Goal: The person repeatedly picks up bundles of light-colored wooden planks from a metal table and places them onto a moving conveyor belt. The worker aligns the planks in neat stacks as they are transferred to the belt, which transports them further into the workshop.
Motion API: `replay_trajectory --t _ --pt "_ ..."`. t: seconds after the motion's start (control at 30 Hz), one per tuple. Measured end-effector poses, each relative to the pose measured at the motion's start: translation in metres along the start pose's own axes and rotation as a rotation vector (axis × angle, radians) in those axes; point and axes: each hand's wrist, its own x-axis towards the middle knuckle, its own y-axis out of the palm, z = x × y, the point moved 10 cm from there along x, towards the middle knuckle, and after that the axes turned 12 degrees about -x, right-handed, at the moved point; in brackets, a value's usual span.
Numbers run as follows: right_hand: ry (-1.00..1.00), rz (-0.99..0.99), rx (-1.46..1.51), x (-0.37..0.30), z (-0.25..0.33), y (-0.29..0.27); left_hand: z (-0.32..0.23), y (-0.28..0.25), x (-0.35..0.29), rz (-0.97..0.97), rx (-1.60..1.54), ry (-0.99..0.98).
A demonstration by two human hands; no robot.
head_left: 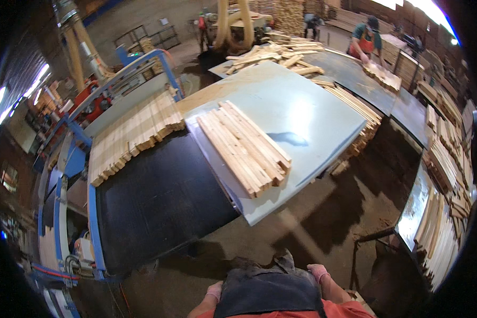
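Note:
My left hand point(214, 290), in a pale pinkish glove, is low beside the left edge of my dark apron point(270, 291); the apron hides its fingers. At the apron's right edge is my right hand point(318, 271), gloved alike. Its fingers look curled, but whatever they hold, if anything, is hidden. Ahead of me, a row of light wooden strips point(244, 148) lies side by side on a pale smooth-topped table point(323, 114), apart from both hands. More wooden strips point(138, 132) form a row on the dark conveyor belt point(159, 201) to the left.
A blue machine frame point(93, 212) borders the belt. Loose sticks point(281, 53) are heaped beyond the table, and stacked strips point(355, 106) line its right side. At far right, another table point(411, 212) bears strips. A co-worker point(367, 40) handles boards at the back.

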Motion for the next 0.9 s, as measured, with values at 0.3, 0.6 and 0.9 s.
replay_trajectory --t 0.3,0.6,0.9 --pt "0.502 0.202 0.503 0.03 -0.032 0.059 0.009 -0.048 0.004 -0.228 -0.279 -0.237" --pt "0.45 0.319 0.838 0.034 -0.038 0.075 -0.022 -0.039 -0.017 -0.184 -0.331 -0.262" --pt "0.218 0.242 0.555 0.042 0.012 0.028 0.049 -0.026 -0.02 -0.119 -0.418 -0.406"
